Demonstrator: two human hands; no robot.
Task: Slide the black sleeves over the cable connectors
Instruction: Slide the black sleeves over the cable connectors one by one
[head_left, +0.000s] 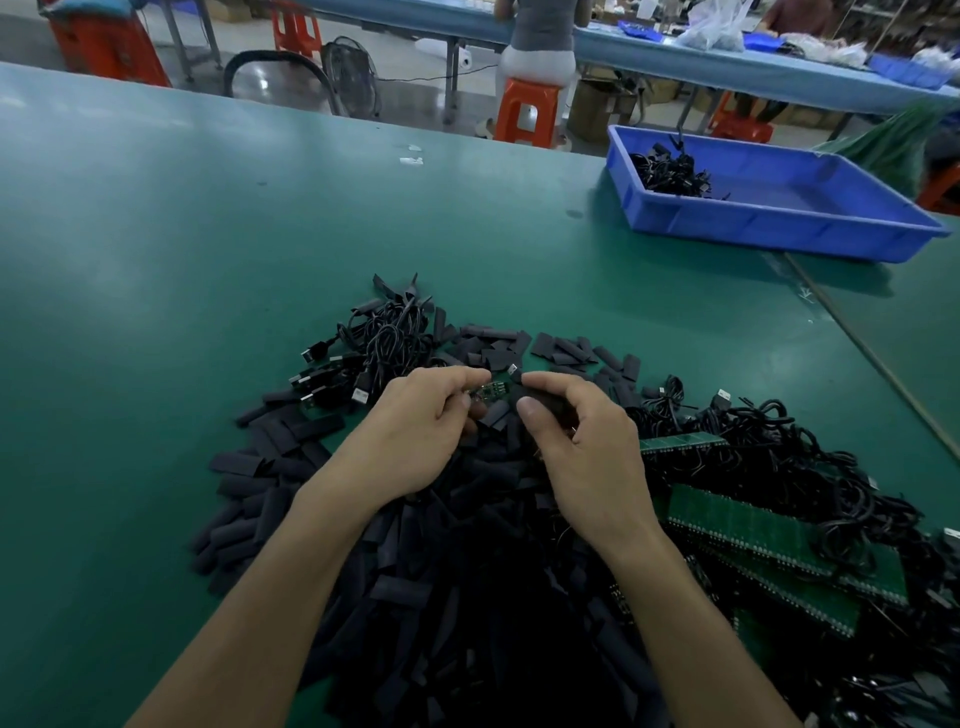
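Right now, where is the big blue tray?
In the head view, the blue tray sits at the far right of the green table, beyond the pile of black cables.

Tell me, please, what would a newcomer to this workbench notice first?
The eye goes first to the two hands at the centre: the left hand pinches a small green circuit board and the right hand grips a black sleeve. Beneath them spreads a big heap of loose black sleeves on the dark green table. Far right stands a shallow blue plastic tray holding a few black cables.
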